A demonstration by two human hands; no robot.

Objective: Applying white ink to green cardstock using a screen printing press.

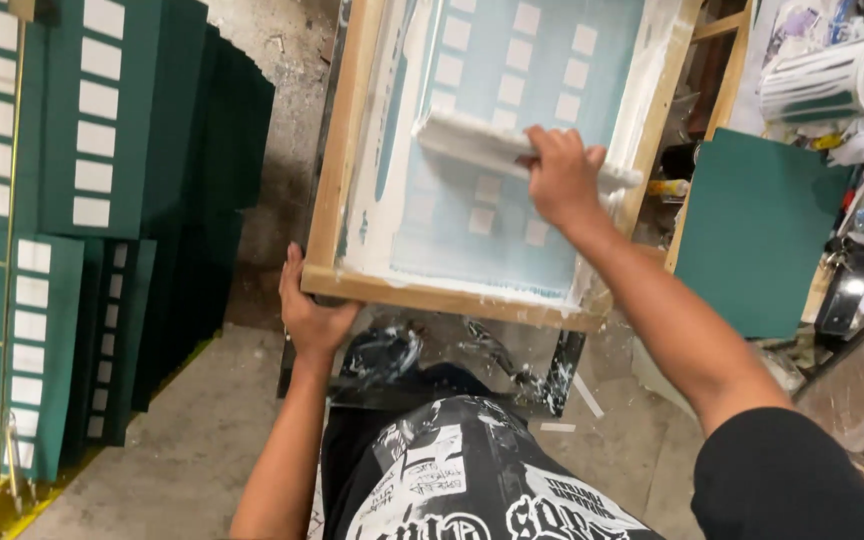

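Note:
A wooden-framed printing screen point(352, 150) lies in front of me, its pale blue mesh point(497, 230) patterned with small white rectangles and smeared with white ink. My right hand point(560, 178) grips a white-coated squeegee point(472, 140) that rests across the mesh near its middle. My left hand point(309, 312) holds the near left corner of the frame from below, thumb on the wood.
Dark green sheets point(102, 110) printed with white rectangles stand in rows on a rack at the left. A blank green sheet point(752, 230) lies at the right, beside rolled paper point(842, 75) and clutter. An ink-spattered black stand point(562, 370) sits under the frame; concrete floor below.

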